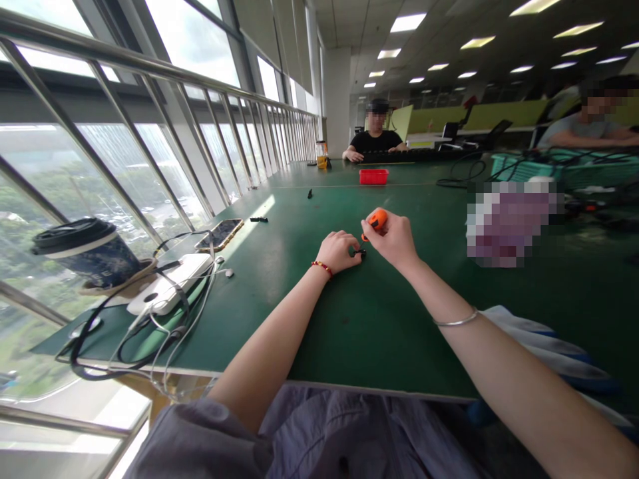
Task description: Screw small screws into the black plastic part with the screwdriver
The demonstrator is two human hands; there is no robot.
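Note:
My right hand point(396, 238) is closed around a screwdriver point(378, 219) with an orange and black handle. The tool slants down to the left, toward a small black part point(359, 253) on the table. With its fingertips, my left hand point(339, 251) pinches that black part against the green tabletop. The part is too small and too covered by fingers to name more exactly. Farther off on the table lie two other small black pieces, one point(259, 219) flat and one point(310, 193) near the back.
On the left stand a paper cup point(94, 249), a white power bank point(170, 283) with tangled cables, and a phone point(219, 235) beside a metal railing point(200, 100). A red box point(373, 176) sits ahead. Behind it is a seated person point(378, 136). A teal basket point(524, 167) holds cables.

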